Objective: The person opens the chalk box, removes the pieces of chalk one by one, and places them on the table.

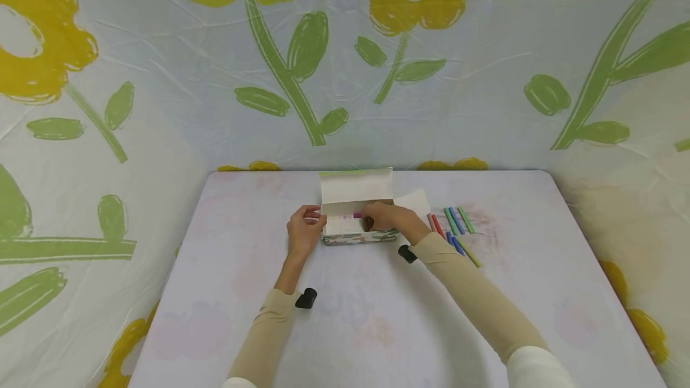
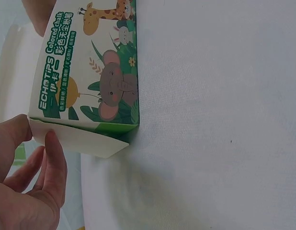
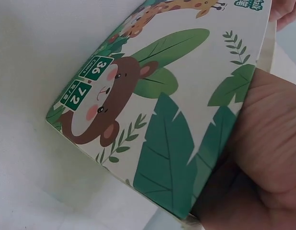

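An open chalk box (image 1: 358, 233) with animal prints stands at the middle of the table, its white lid (image 1: 357, 185) folded up at the back. My left hand (image 1: 315, 217) grips the box's left end; in the left wrist view, thumb and fingers of the left hand (image 2: 40, 139) hold the white side flap (image 2: 85, 142). My right hand (image 1: 369, 220) reaches over the open box and pinches a pink chalk stick (image 1: 357, 215) above the inside. In the right wrist view the right hand's (image 3: 263, 158) palm lies against the box front (image 3: 153, 120).
Several loose chalk sticks (image 1: 454, 226), red, green, blue and yellow, lie on the table (image 1: 539, 244) right of the box. A white paper (image 1: 416, 200) lies behind my right hand. Flower-print cloth walls (image 1: 302, 64) close in the table's back and sides.
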Demonstrator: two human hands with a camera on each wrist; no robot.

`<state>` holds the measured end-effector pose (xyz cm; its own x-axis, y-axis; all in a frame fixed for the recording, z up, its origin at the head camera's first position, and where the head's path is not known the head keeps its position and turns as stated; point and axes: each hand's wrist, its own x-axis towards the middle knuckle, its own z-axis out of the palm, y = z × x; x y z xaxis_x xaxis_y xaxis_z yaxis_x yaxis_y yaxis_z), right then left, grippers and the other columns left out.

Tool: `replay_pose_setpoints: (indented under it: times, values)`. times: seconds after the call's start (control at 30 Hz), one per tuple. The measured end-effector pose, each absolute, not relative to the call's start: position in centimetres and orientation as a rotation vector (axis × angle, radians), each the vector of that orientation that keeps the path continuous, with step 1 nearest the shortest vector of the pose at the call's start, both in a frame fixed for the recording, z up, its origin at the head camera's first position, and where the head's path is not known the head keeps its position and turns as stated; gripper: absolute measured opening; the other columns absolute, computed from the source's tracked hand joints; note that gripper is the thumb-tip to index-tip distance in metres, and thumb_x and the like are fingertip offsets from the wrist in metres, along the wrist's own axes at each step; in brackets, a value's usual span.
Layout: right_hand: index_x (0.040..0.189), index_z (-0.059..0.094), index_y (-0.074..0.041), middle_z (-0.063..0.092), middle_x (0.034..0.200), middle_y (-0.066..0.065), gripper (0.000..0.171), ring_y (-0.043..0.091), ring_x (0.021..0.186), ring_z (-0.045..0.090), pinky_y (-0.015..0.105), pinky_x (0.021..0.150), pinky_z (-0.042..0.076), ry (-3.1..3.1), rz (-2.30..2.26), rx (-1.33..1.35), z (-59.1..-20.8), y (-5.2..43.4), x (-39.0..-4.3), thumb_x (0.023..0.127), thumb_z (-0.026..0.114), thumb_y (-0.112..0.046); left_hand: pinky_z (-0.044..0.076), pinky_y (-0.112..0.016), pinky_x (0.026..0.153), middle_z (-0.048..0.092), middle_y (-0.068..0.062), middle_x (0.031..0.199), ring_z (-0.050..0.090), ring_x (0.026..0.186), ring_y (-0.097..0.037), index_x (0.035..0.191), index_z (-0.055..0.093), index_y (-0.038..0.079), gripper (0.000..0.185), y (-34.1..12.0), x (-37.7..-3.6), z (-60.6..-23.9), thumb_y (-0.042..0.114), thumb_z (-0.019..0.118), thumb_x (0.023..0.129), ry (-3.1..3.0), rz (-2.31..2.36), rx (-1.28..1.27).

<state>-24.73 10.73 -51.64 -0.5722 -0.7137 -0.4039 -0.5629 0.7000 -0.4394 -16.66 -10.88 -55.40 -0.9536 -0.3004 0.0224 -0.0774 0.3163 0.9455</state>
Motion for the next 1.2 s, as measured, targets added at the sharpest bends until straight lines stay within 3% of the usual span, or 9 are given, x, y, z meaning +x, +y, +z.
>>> replay_pose_setpoints:
  times: [0.23,0.57,0.83,1.03,1.2]
  values:
    - [0.097,0.07,-0.003,0.064,0.093,0.007,0.009,0.014,0.083,0.052,0.029,0.076,0.049,2.331,-0.365,-0.998,-51.43,10.66,-24.68,0.095,0.065,0.005,0.055,-0.027,0.063,0.073,-0.014,0.091,0.069,0.082,-0.028,0.113,0.072,-0.003,0.026,-10.84,-16.59,-55.26,0.004,0.077,0.088,-2.384,-1.704,0.362]
    - [0.103,0.073,-0.004,0.068,0.098,0.004,0.008,0.013,0.089,0.06,0.031,0.083,0.053,2.301,-0.428,-1.03,-52.06,10.75,-25.2,0.096,0.071,-0.002,0.054,-0.027,0.062,0.073,-0.014,0.092,0.069,0.082,-0.029,0.114,0.072,-0.003,0.027,-10.87,-16.63,-55.28,0.006,0.077,0.089,-2.385,-1.709,0.357]
    - [0.096,0.07,-0.006,0.063,0.088,0.003,0.013,0.012,0.079,0.051,0.028,0.073,0.048,2.282,-0.354,-1.044,-52.1,10.31,-25.12,0.097,0.064,0.005,0.057,-0.029,0.064,0.073,-0.013,0.093,0.07,0.082,-0.028,0.112,0.072,-0.003,0.026,-10.74,-16.68,-55.33,0.005,0.076,0.088,-2.385,-1.695,0.348]
    - [0.1,0.071,-0.007,0.067,0.096,0.004,0.008,0.011,0.085,0.055,0.029,0.081,0.051,2.261,-0.388,-1.046,-52.27,10.58,-25.11,0.099,0.066,-0.001,0.055,-0.027,0.062,0.073,-0.012,0.092,0.069,0.081,-0.026,0.112,0.073,-0.002,0.026,-10.78,-16.63,-55.45,0.007,0.077,0.088,-2.388,-1.692,0.362]
    - [0.101,0.071,-0.003,0.068,0.095,0.008,0.007,0.011,0.081,0.053,0.028,0.076,0.049,2.277,-0.389,-1.079,-52.15,10.65,-25.04,0.099,0.069,-0.009,0.055,-0.027,0.063,0.073,-0.012,0.092,0.069,0.082,-0.027,0.113,0.073,-0.001,0.026,-10.85,-16.7,-55.42,0.007,0.077,0.088,-2.388,-1.699,0.363]
